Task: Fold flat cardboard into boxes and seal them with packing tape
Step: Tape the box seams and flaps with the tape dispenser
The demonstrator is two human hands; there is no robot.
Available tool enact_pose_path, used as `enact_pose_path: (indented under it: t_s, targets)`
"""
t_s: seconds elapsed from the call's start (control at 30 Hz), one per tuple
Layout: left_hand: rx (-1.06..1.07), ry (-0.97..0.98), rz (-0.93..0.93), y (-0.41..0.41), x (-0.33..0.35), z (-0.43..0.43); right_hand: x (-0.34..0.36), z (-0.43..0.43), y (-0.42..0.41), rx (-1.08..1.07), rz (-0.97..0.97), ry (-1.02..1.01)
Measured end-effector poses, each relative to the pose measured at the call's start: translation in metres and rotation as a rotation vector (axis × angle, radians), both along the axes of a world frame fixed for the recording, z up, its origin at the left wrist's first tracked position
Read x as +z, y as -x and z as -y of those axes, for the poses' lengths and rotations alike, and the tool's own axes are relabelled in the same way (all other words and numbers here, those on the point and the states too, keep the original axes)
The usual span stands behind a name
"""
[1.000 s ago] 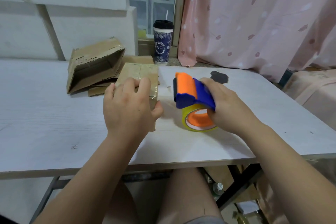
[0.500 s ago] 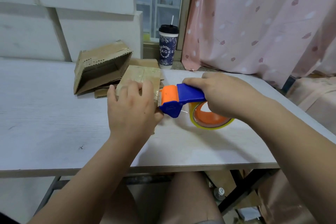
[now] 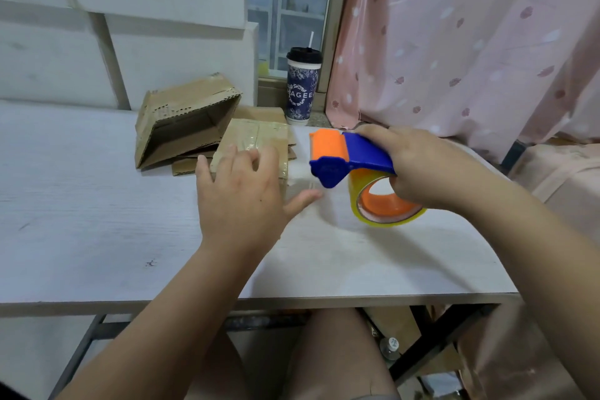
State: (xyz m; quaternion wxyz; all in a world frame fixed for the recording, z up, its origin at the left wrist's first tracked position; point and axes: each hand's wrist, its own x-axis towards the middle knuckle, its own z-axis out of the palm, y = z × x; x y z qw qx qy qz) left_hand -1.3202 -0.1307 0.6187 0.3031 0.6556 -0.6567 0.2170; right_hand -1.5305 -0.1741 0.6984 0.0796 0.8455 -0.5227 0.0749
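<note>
On the worktop, small box (image 3: 256,136): it is sitting near the middle of the worktop (image 3: 97,204), closed, with clear tape already shining along its top seam. We are judging that the sealing of this one is nearly done.
Left hand (image 3: 240,201): we are laying it flat on the box top, fingers (image 3: 232,154) spread and thumb sticking out to the right. We are pressing down so the box is not sliding while tape is being pulled.
Tape strip (image 3: 302,177): a faint clear band seems to be running from the box's right side toward the dispenser. It is too see-through for us to tell where it ends.
Tape dispenser (image 3: 344,159): we are holding it just beside the box on the right, raised off the worktop. Its orange roller end is facing the box and the yellowish roll (image 3: 386,209) is hanging below.
Right hand (image 3: 425,169): its fingers are curling round the blue handle, gripping it so we are controlling the pull.
Next move, as we are judging it: cutting the strip and smoothing its loose end onto the box side.
Other cardboard: a half-folded box (image 3: 185,120) is leaning just behind on flat sheets (image 3: 259,114), waiting within reach.
Cup (image 3: 303,88): it is standing upright by the window, well apart from our hands.
</note>
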Motion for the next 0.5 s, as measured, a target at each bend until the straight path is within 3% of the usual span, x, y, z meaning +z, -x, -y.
enact_pose_path:
  t_s: [0.13,0.5]
  targets:
    - [0.028,-0.042,-0.014,0.001,-0.002,0.002,-0.020,0.000,0.010,0.032,0.104,0.019]
    - [0.020,0.002,-0.079,0.004,-0.001,0.005,-0.003,-0.006,-0.016,0.009,-0.113,-0.186]
